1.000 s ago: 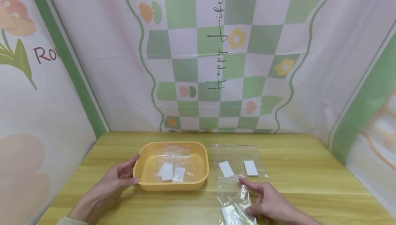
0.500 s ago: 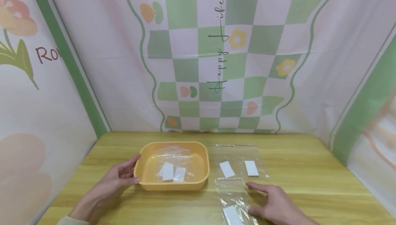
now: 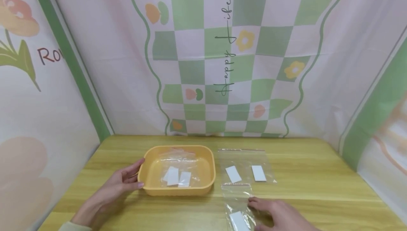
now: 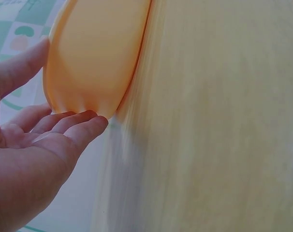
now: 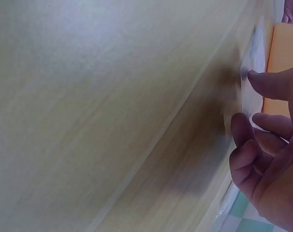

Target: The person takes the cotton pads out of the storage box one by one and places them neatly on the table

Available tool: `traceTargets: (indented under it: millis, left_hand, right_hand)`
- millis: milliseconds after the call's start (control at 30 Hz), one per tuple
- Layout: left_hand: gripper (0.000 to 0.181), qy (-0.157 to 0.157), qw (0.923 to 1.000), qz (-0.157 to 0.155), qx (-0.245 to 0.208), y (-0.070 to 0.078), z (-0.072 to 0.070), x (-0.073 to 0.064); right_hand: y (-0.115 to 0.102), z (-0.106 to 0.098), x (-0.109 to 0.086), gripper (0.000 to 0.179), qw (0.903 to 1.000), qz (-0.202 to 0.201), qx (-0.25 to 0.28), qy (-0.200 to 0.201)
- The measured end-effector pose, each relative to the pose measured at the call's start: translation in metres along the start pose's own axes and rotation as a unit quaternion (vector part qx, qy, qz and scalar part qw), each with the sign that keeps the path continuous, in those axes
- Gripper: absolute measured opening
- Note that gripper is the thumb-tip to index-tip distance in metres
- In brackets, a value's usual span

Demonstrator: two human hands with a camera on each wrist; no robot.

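Observation:
My left hand [image 3: 111, 190] grips the left end of a yellow plastic basin [image 3: 176, 191], thumb and fingers spread about its wall. In the left wrist view several fingertips press on the basin wall [image 4: 95, 53]. Inside the basin lie clear zip bags with white rectangular pieces [image 3: 172, 176]. My right hand [image 3: 281, 215] is at the right edge of a small clear zip bag [image 3: 236, 199], which holds a white piece [image 3: 239, 221]. Its fingers are loosely bent, with a gap between thumb and fingers in the right wrist view. Whether the fingertips touch the bag cannot be told.
Behind the small bag lies a larger clear zip bag [image 3: 243, 157], with two white pieces [image 3: 233, 174] at its lower part. All stand on a wood-grain table [image 3: 318, 174]. A checked cloth backdrop [image 3: 216, 65] rises behind the table's far edge.
My right hand drew away from the small bag, which flattened on the table, then came back toward its right edge, lower down. My left hand and the basin stayed in place.

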State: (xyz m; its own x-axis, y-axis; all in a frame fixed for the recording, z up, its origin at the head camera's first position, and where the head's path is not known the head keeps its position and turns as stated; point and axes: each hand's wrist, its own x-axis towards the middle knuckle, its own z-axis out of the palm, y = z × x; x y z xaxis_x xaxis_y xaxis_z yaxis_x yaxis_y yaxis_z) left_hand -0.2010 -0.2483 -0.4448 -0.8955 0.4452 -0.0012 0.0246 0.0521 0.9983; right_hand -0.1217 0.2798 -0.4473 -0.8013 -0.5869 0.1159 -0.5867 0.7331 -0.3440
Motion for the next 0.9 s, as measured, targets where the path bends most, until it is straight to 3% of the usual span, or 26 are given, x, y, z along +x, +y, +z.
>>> traceTargets:
  millis: [267, 467, 567, 700, 900]
  left_hand:
    - [0.089, -0.009, 0.9998, 0.017, 0.002, 0.002, -0.001, -0.001]
    - [0.090, -0.007, 0.9999, 0.015, -0.002, 0.002, -0.001, -0.002]
    - [0.090, -0.007, 0.9998, 0.018, -0.001, 0.002, -0.002, -0.002]
    - [0.090, -0.004, 0.9998, 0.017, 0.005, 0.001, -0.002, -0.001]
    - [0.090, 0.000, 0.9999, 0.010, 0.003, 0.002, 0.000, 0.000]
  right_hand:
    - [0.001, 0.003, -0.002, 0.065, 0.9997, 0.002, -0.022, 0.006]
    - [-0.009, -0.011, 0.007, 0.048, 0.9983, -0.026, 0.021, 0.047]
    - [-0.019, -0.026, 0.023, 0.034, 0.9959, -0.028, 0.050, 0.070]
    - [-0.035, -0.050, 0.051, 0.021, 0.9929, 0.001, 0.101, 0.062]
    - [-0.052, -0.079, 0.105, 0.027, 0.9859, 0.012, 0.164, 0.028]
